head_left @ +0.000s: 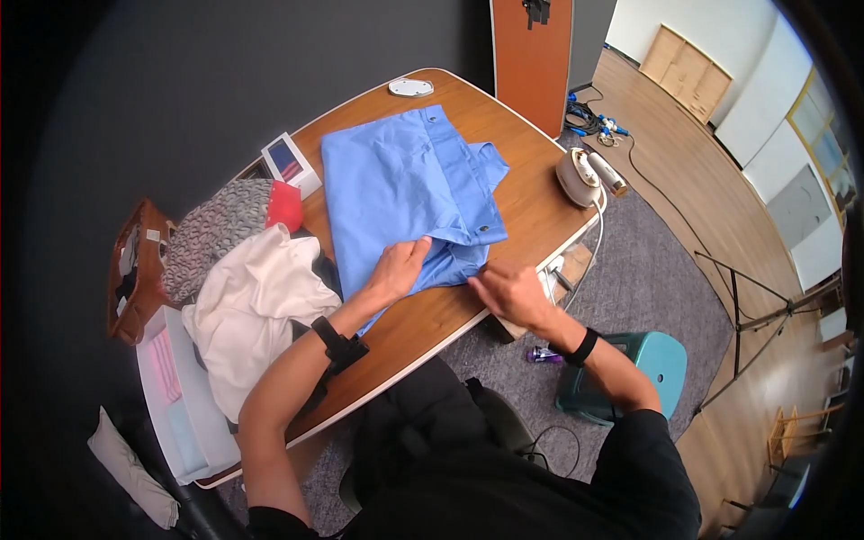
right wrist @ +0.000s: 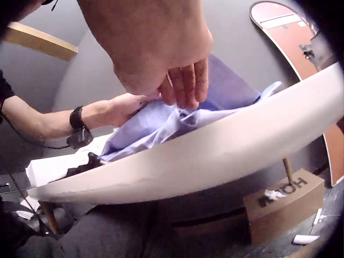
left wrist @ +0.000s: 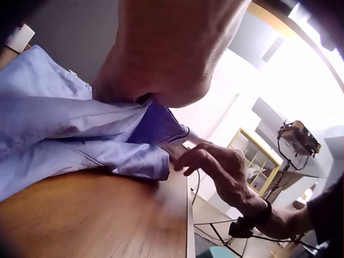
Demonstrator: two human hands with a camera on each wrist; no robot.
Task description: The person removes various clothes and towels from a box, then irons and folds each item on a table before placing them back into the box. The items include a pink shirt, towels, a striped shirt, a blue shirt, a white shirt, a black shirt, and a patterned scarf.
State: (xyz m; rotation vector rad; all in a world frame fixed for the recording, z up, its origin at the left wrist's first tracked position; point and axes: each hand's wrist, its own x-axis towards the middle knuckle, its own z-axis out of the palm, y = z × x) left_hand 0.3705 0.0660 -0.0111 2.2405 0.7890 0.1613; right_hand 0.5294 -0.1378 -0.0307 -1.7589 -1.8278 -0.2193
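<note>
A blue garment (head_left: 387,189) with snap-like fasteners lies folded on the wooden table (head_left: 387,346). My left hand (head_left: 396,272) pinches a raised fold near its lower edge; in the left wrist view this hand (left wrist: 164,54) hides its own fingertips. At the garment's near right corner, my right hand (head_left: 515,295) has bent fingers against the fabric. The right wrist view shows that hand (right wrist: 161,48) with its fingertips at a bunched edge of the cloth (right wrist: 188,119), seeming to pinch it.
White cloth (head_left: 256,310), a knitted grey item (head_left: 216,236) and a white bin (head_left: 202,441) are on the left. A white box (head_left: 304,169) stands behind. An iron-like appliance (head_left: 578,178) with a cord sits at the right edge, a teal stool (head_left: 661,355) below.
</note>
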